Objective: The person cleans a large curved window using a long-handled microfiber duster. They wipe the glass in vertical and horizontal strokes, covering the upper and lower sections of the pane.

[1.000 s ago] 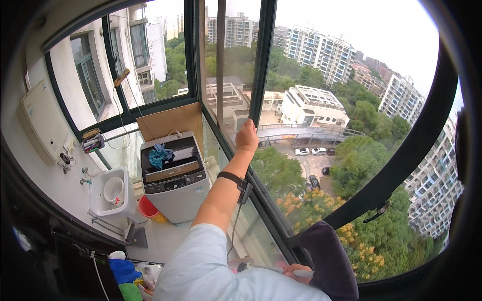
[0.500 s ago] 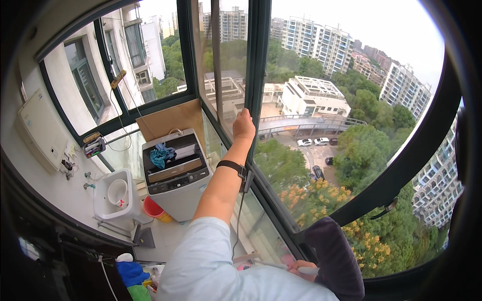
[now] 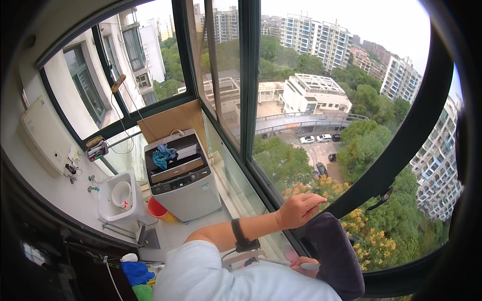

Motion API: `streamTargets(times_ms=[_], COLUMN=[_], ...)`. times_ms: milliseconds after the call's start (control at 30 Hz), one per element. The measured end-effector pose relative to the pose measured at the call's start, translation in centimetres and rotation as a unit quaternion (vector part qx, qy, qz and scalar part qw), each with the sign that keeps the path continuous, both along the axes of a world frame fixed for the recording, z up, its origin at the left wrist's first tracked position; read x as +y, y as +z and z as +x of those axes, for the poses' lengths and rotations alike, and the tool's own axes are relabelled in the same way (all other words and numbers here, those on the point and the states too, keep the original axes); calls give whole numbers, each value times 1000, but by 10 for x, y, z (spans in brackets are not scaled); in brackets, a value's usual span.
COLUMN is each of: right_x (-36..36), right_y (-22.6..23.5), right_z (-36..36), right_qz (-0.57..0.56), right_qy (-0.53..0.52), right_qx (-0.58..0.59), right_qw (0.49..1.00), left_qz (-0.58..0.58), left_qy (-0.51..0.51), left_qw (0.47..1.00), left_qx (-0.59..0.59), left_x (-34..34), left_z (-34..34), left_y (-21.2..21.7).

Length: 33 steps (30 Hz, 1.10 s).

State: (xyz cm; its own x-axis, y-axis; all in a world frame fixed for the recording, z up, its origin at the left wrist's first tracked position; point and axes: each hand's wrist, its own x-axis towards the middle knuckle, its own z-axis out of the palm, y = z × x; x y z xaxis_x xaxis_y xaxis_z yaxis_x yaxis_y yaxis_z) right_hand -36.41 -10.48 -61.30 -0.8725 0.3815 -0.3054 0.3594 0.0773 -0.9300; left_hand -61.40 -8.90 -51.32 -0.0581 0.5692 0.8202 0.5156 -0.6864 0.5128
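My left hand [image 3: 301, 209] hangs in front of the window, above the top of a dark purple cloth pad. Its fingers point right, loosely bent and partly apart, and nothing shows in them. A black band [image 3: 239, 236] circles that forearm. Low in the view, my right hand [image 3: 304, 266] is closed round the pale handle of a window wiper, partly hidden behind my light blue sleeve [image 3: 221, 276]. The wiper's purple pad [image 3: 335, 256] stands upright beside the dark window frame [image 3: 273, 203]. Whether the pad touches the glass I cannot tell.
A top-loading washing machine [image 3: 193, 200] with its lid up holds blue cloth. Left of it are a white sink [image 3: 105, 203] with a basin inside and a red bucket [image 3: 156, 208]. A window latch [image 3: 382, 198] juts from the curved frame at right.
My left hand has come away from the upright window frame and swung down and right, close to the purple pad. My right hand stays on the handle. The view has shifted slightly.
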Motion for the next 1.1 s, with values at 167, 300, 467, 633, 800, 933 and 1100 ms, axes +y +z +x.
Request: streamTargets(times_ms=[167, 300, 467, 633, 800, 933, 1100], right_x=[5, 7, 9, 4, 0, -5, -12], right_y=[-4, -5, -1, 3, 1, -3, -6], right_z=[-1, -9, -23, -25, -16, -8, 11], right_qz=[2, 1, -1, 4, 6, 1, 8], right_qy=[10, 15, 29, 38, 39, 33, 26], right_qx=[-3, -2, 2, 14, 23, 23, 22], right_qw=[1000, 1000, 1000, 999, 999, 999, 999], left_qz=[-64, -78, -89, -172, -198, -217, -303], left_qy=[13, 28, 37, -11, -78, -171, -302], left_qw=[997, 995, 991, 969, 952, 931, 879], left_qx=[-34, -53, -93, -175, -220, -240, -212], left_x=[6, 3, 6, 20, 22, 16, 16], left_z=[17, 29, 40, 34, 47, 67, 78], left_y=[8, 11, 13, 9, 0, -5, 0])
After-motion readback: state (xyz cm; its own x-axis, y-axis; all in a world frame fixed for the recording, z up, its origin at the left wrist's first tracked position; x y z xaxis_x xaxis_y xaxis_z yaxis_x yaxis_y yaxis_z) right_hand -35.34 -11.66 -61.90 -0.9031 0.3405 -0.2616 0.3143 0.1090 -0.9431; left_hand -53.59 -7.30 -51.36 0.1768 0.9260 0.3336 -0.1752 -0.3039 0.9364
